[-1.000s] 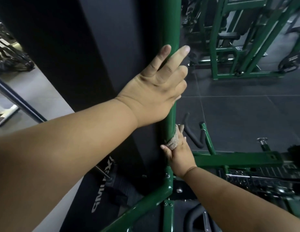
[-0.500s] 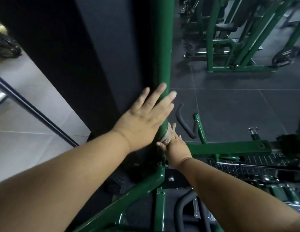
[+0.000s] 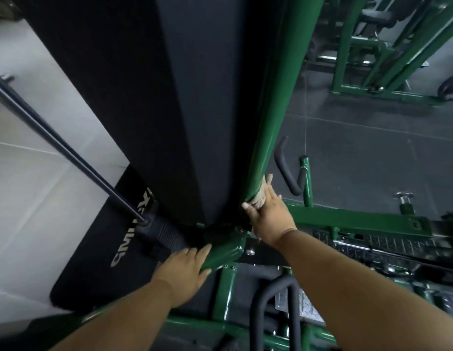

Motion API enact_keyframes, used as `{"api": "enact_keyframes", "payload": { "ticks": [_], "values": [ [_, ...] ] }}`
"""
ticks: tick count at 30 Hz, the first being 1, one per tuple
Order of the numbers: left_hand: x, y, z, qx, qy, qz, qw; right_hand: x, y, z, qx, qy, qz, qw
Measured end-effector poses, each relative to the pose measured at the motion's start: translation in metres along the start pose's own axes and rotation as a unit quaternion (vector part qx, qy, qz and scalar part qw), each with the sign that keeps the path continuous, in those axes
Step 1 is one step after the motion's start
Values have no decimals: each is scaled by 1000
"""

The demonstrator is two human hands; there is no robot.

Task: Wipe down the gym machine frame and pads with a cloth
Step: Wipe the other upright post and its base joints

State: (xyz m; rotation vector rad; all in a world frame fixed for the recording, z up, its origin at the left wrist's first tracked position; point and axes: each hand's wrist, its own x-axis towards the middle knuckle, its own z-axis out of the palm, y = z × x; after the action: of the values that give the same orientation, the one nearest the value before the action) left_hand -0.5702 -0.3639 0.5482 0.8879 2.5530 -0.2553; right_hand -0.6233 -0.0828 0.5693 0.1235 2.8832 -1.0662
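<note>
A thick green upright tube (image 3: 276, 105) of the gym machine frame runs down the middle of the view. My right hand (image 3: 269, 216) wraps a beige cloth (image 3: 263, 192) around the foot of this tube, close to the base joint. My left hand (image 3: 186, 272) rests flat with fingers apart on the slanted green brace (image 3: 225, 254) just below that joint and holds nothing. A tall black panel (image 3: 175, 102) stands directly left of the tube.
A dark thin bar (image 3: 61, 148) slants across the left over a pale tiled floor. A black mat with white lettering (image 3: 111, 247) lies at the base. Black foam handles (image 3: 283, 168), a green crossbar (image 3: 352, 220) and metal footplates sit right. More green machines (image 3: 372, 46) stand behind.
My left hand has dropped from high on the upright tube down to the slanted brace. My right hand with the cloth has stayed near the tube's foot. The camera has tilted downward.
</note>
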Motion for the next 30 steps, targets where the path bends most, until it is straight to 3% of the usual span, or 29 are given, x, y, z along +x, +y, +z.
{"api": "enact_keyframes", "payload": {
  "ticks": [5, 8, 12, 18, 21, 24, 27, 30],
  "values": [
    [6, -6, 36, -20, 92, -30, 995, 9, 10, 4, -62, -7, -25, 998],
    [5, -6, 42, -11, 122, -27, 992, -10, -4, 24, 30, 5, 12, 999],
    [3, -7, 42, -26, 127, -33, 991, -31, -14, 44, 157, -34, 65, 985],
    [5, -5, 44, -38, 128, -38, 990, -3, -11, 37, 208, 22, 83, 974],
    [6, -6, 50, -43, 134, -42, 989, -14, -11, 53, 171, 22, 78, 982],
    [7, -6, 53, -50, 140, -41, 988, -30, -4, 73, 60, 26, 96, 993],
    [7, -6, 58, -43, 153, -42, 986, -13, 3, 58, 97, 35, 83, 991],
    [8, -7, 61, -29, 168, -45, 984, 6, 16, 44, -51, 18, 50, 997]
  ]
}}
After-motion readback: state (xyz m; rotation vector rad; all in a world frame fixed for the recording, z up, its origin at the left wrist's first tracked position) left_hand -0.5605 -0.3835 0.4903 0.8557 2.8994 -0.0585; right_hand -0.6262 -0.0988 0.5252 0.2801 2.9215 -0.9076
